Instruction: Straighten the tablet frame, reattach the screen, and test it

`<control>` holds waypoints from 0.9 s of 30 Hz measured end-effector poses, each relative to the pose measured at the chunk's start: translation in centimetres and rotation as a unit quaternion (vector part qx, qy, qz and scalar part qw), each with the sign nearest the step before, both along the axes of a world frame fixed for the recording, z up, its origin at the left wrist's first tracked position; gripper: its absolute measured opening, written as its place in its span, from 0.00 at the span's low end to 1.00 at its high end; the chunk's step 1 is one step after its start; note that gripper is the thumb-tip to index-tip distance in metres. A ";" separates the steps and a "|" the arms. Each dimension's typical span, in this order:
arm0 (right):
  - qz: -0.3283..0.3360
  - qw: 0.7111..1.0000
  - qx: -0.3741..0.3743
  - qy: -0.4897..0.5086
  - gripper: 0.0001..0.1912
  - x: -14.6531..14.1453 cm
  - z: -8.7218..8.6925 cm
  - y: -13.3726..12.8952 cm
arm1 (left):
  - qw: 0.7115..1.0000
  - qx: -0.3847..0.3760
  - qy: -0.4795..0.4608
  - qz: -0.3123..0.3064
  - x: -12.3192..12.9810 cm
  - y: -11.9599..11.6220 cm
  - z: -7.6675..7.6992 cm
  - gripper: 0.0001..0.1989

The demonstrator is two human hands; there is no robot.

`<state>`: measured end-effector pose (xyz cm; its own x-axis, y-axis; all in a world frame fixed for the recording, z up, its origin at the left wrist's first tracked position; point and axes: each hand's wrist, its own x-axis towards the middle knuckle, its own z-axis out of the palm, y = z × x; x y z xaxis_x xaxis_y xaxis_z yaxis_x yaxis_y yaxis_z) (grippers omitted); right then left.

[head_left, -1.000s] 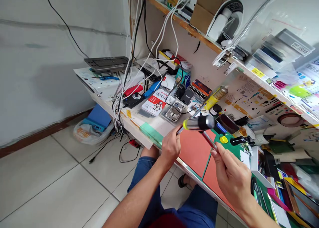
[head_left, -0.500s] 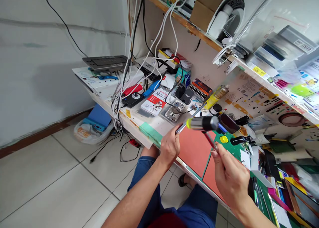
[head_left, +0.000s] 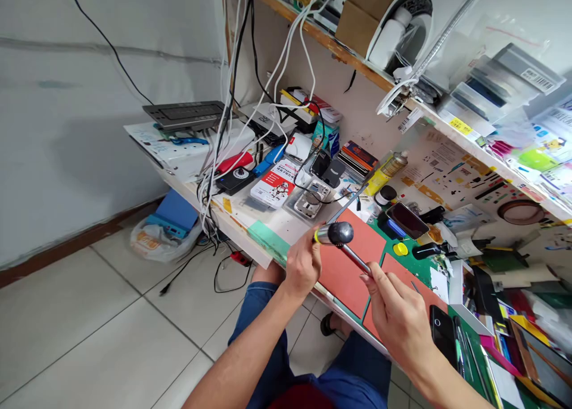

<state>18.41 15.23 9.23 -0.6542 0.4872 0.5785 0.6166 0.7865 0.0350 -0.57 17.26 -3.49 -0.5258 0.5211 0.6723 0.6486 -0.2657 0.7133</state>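
My right hand (head_left: 400, 301) is closed round the handle of a small mallet (head_left: 340, 233), which has a metal shaft, a black rounded end and a yellow-ringed end. The mallet's head is right beside my left hand (head_left: 304, 263), in front of what that hand holds. My left hand is closed on a thin, flat grey piece (head_left: 351, 203), seen nearly edge-on and slanting up to the right. Its kind I cannot make out. Below both hands is an orange-red mat (head_left: 348, 272) on the desk.
On the desk stand a red and white battery box (head_left: 274, 185), a phone frame (head_left: 311, 199) in a clear tray, a yellow spray can (head_left: 386, 172) and a dark phone (head_left: 407, 220). Another black phone (head_left: 442, 334) lies near tweezers. White cables (head_left: 214, 176) hang at left.
My right hand and the mallet have moved left, bringing the mallet's head from right of my left hand to close against it. The black phone at lower right has come into sight.
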 end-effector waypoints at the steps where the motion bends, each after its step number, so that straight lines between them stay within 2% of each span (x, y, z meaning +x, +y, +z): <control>1: 0.000 1.000 -0.001 0.000 0.12 0.0 -0.1 0.0 | 1.000 -0.001 -0.002 -0.002 0.0 0.0 0.0 0.23; 5: -0.013 0.998 0.019 0.054 0.12 0.1 -0.1 0.0 | 1.000 -0.005 -0.015 -0.009 0.1 0.0 0.0 0.22; 10: 0.000 1.000 0.004 0.001 0.11 0.1 -0.4 -0.1 | 0.999 -0.018 -0.028 -0.023 0.0 -0.2 0.1 0.22; 14: -0.019 0.999 0.022 0.027 0.11 0.0 -0.7 -0.1 | 0.999 -0.021 -0.041 -0.028 0.0 -0.3 0.3 0.22; 17: -0.018 1.000 -0.003 0.011 0.12 0.1 -0.7 -0.2 | 0.998 -0.017 -0.051 -0.029 0.2 -0.2 0.4 0.23; 20: -0.046 0.995 -0.042 0.074 0.12 1.6 -0.8 -0.9 | 0.997 -0.010 -0.070 -0.024 0.1 0.0 0.9 0.23; 22: -0.116 0.976 -0.116 0.142 0.13 3.7 -1.1 -1.7 | 0.996 -0.011 -0.089 -0.014 -0.2 0.0 1.6 0.23; 25: -0.275 0.903 -0.288 0.162 0.25 8.4 -2.8 -2.7 | 0.992 -0.021 -0.122 0.005 -1.2 -0.7 3.4 0.22; 27: -0.352 0.856 -0.356 0.132 0.32 11.8 -4.9 -2.9 | 0.989 -0.033 -0.145 0.013 -1.9 -1.6 5.1 0.20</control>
